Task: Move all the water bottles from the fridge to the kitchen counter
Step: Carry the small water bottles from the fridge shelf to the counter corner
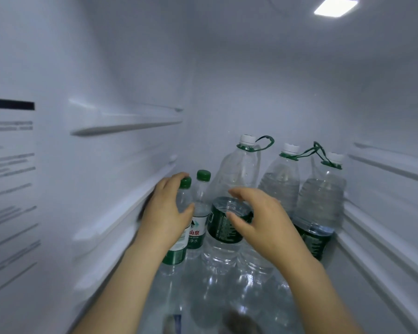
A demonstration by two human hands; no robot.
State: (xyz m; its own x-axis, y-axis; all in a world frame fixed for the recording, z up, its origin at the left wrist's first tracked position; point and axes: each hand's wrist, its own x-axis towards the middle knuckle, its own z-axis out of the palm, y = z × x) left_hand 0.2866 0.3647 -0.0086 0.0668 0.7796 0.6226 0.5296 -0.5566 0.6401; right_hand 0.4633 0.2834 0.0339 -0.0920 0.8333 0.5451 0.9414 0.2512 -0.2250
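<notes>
The left hand (pixel 165 213) wraps its fingers round the upright small green-capped bottle (pixel 176 254) on the fridge shelf (pixel 348 292). The right hand (pixel 263 220) is spread open and holds nothing. The tall middle bottle (pixel 239 169) stands upright just beyond its fingers.

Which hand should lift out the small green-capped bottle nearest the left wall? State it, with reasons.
Left. The left hand curls round that small bottle; the right hand hovers open by a large bottle.

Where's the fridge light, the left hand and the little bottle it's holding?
fridge light (pixel 336 6), head view, middle of bright panel.
left hand (pixel 165 210), head view, back of hand.
little bottle (pixel 185 182), head view, green cap.
</notes>
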